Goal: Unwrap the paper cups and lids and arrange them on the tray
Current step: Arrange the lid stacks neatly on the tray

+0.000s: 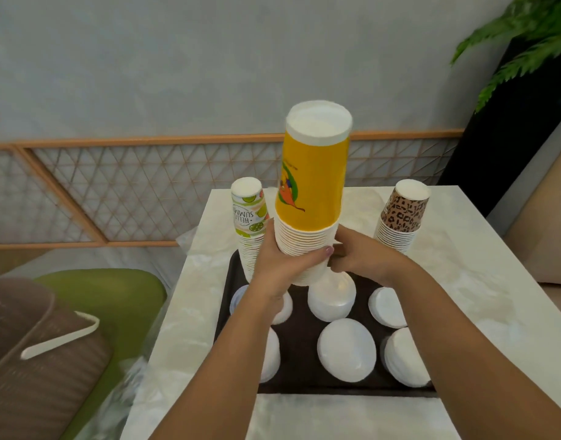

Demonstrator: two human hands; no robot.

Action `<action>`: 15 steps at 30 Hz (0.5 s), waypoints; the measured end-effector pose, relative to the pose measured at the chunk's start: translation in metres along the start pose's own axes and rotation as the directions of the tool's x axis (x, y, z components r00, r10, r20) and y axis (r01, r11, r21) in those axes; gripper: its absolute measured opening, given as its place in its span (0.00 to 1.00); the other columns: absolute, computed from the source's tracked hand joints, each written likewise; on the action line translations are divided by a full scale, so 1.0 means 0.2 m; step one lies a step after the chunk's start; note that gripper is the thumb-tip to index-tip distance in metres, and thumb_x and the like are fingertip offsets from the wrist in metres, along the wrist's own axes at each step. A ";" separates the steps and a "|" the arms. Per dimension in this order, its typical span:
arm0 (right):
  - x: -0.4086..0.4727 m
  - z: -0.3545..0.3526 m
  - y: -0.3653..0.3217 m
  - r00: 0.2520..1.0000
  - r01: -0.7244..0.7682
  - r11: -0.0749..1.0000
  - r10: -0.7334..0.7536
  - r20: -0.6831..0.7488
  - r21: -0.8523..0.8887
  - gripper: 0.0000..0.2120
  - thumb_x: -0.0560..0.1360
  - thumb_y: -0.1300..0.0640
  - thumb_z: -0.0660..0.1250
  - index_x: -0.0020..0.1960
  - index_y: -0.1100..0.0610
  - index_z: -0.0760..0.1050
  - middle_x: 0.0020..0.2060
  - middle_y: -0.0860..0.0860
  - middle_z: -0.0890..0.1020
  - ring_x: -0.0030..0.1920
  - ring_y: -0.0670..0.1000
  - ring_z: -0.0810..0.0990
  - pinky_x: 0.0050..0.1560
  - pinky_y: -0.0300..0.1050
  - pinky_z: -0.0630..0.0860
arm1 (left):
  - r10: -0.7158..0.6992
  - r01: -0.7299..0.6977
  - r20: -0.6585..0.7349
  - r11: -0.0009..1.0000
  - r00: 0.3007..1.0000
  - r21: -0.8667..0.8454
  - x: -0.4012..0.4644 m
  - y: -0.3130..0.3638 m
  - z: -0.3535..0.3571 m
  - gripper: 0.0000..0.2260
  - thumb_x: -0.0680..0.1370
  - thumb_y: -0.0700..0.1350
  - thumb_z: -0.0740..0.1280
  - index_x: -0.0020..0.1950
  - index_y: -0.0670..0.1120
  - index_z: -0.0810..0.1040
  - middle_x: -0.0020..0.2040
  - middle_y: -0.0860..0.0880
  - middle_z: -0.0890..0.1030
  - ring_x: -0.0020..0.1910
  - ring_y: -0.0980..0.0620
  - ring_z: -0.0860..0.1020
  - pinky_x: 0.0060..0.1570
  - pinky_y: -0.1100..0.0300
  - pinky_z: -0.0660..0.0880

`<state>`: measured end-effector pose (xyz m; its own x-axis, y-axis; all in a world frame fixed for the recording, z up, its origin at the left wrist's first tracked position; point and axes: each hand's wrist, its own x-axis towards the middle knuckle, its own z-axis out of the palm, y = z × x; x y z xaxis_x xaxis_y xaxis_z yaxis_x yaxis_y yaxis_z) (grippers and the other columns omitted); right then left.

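A tall upside-down stack of yellow paper cups [310, 192] is held above the dark tray [299, 354]. My left hand [283, 263] grips the stack's white rims from the left, fingers wrapped around. My right hand [356, 254] holds the lower rims from the right, fingers curled. A stack of lime-print cups [249, 217] stands upside down at the tray's far left. A leopard-print cup stack [401, 214] stands at the far right. Several piles of white lids [347, 349] lie on the tray.
The tray sits on a white marble-look table [482, 290]. Clear plastic wrapping [190, 239] hangs off the table's left side. A green seat [104, 293] and a brown bag [34, 360] are at left. A lattice rail [145, 185] runs behind; a plant [526, 42] is at top right.
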<state>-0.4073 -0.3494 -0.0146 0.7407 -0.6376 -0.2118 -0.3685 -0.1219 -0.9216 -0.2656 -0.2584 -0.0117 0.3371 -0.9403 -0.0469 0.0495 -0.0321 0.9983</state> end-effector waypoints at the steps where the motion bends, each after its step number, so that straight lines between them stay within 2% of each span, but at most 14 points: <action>1: 0.02 0.03 0.00 0.999 0.009 1.000 -0.007 -0.053 0.029 0.36 0.71 0.74 0.65 0.72 0.48 0.61 0.66 0.47 0.72 0.64 0.48 0.73 0.56 0.41 0.77 | 0.001 -0.001 -0.008 1.000 1.000 -0.008 -0.03 0.03 -0.04 0.40 0.56 0.52 0.80 0.66 0.51 0.71 0.58 0.53 0.81 0.58 0.52 0.78 0.56 0.50 0.77; 2: 0.06 0.06 0.00 0.993 0.016 0.999 -0.010 -0.120 0.048 0.35 0.71 0.72 0.67 0.72 0.48 0.62 0.67 0.50 0.70 0.67 0.52 0.71 0.58 0.45 0.76 | 0.006 -0.006 -0.016 1.000 1.000 -0.008 -0.06 0.06 -0.09 0.41 0.55 0.53 0.80 0.66 0.51 0.72 0.57 0.53 0.81 0.57 0.52 0.79 0.55 0.50 0.77; 4: 0.14 0.15 0.00 0.975 0.005 0.999 0.004 -0.224 0.040 0.36 0.72 0.69 0.69 0.73 0.49 0.60 0.71 0.53 0.66 0.72 0.54 0.64 0.60 0.45 0.72 | 0.014 -0.014 -0.041 1.000 0.999 -0.004 -0.10 0.12 -0.19 0.39 0.55 0.51 0.81 0.65 0.51 0.72 0.55 0.54 0.82 0.54 0.54 0.79 0.49 0.54 0.78; 6: 0.23 0.25 -0.01 0.961 -0.010 1.000 0.007 -0.278 -0.008 0.39 0.71 0.65 0.72 0.74 0.50 0.57 0.72 0.53 0.63 0.72 0.54 0.61 0.62 0.45 0.68 | 0.018 -0.019 -0.066 1.000 0.998 -0.011 -0.11 0.16 -0.28 0.31 0.62 0.44 0.80 0.62 0.51 0.72 0.50 0.58 0.81 0.47 0.61 0.80 0.40 0.63 0.76; 8: 0.32 0.34 -0.02 0.942 -0.016 0.998 -0.003 -0.335 -0.055 0.43 0.69 0.61 0.75 0.75 0.51 0.54 0.73 0.54 0.62 0.73 0.53 0.61 0.67 0.49 0.66 | 0.018 -0.019 -0.086 1.000 0.996 -0.010 -0.12 0.19 -0.37 0.26 0.65 0.41 0.75 0.60 0.53 0.72 0.46 0.61 0.81 0.43 0.65 0.80 0.36 0.64 0.75; 11: 0.44 0.45 -0.03 0.915 -0.028 0.998 0.005 -0.402 -0.052 0.48 0.66 0.56 0.78 0.76 0.53 0.52 0.74 0.54 0.62 0.72 0.54 0.62 0.69 0.52 0.64 | -0.008 0.006 -0.147 1.000 0.989 -0.013 -0.12 0.18 -0.48 0.24 0.65 0.40 0.75 0.56 0.56 0.73 0.44 0.63 0.82 0.42 0.66 0.80 0.37 0.61 0.73; 13: 0.51 0.50 -0.04 0.894 -0.007 1.000 0.002 -0.448 -0.008 0.49 0.63 0.55 0.80 0.75 0.54 0.54 0.72 0.53 0.65 0.71 0.54 0.65 0.68 0.53 0.66 | -0.023 0.018 -0.174 1.000 0.985 -0.025 -0.11 0.16 -0.54 0.22 0.67 0.39 0.74 0.54 0.57 0.73 0.43 0.64 0.82 0.40 0.68 0.80 0.36 0.61 0.72; 15: 0.56 0.55 -0.04 0.871 0.044 0.999 -0.026 -0.490 0.025 0.47 0.61 0.56 0.81 0.73 0.54 0.59 0.67 0.52 0.71 0.67 0.53 0.70 0.62 0.49 0.70 | -0.032 0.025 -0.190 0.999 0.981 -0.036 -0.09 0.14 -0.58 0.25 0.66 0.40 0.74 0.58 0.56 0.73 0.45 0.62 0.82 0.41 0.68 0.80 0.37 0.61 0.72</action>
<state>-0.2589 -0.3365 -0.0675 0.3796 -0.9252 -0.0010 -0.3218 -0.1310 -0.9377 -0.1609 -0.2019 0.0126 0.5080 -0.8572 -0.0845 0.0922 -0.0434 0.9948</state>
